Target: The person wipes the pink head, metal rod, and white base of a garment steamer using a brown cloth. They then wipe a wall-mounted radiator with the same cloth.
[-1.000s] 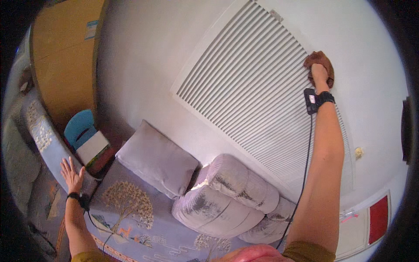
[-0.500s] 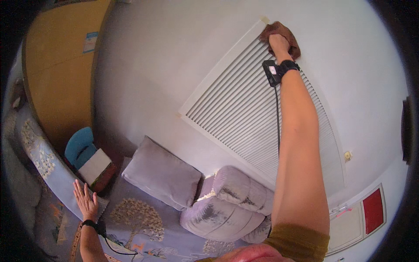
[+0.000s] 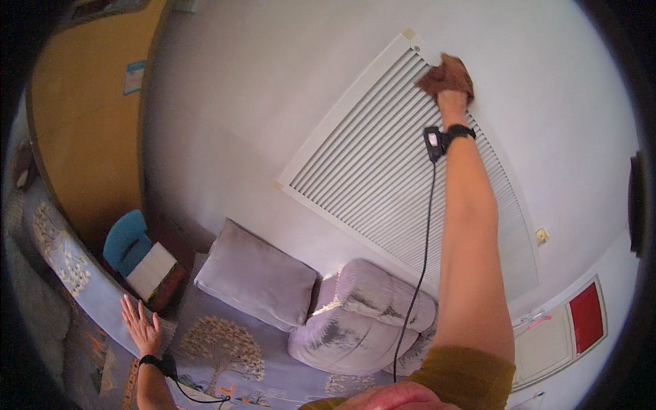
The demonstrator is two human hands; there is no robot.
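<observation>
My right arm stretches up to a white louvred panel (image 3: 355,147) on the pale wall. In my right hand (image 3: 452,102), closed, is a crumpled brown cloth (image 3: 447,76), pressed to the panel's frame and slat ends near its top corner. The fingers are mostly hidden by the cloth. My left hand (image 3: 143,333) is open with fingers spread, close to the edge of a patterned blue-grey sofa cover (image 3: 99,294); whether it bears on the cover I cannot tell. Each wrist wears a black strap with a cable.
Below the panel lie a grey cushion (image 3: 256,277) and a bunched plush cushion (image 3: 355,335) on the sofa. A blue chair (image 3: 126,239) with a pale flat box (image 3: 152,270) stands by a tall wooden board (image 3: 89,130) at left. A wall socket (image 3: 542,237) is right of the panel.
My right hand and the cloth have slid down and slightly right along the panel's edge, baring its top corner. My left hand stays open, a little lower and farther right in view.
</observation>
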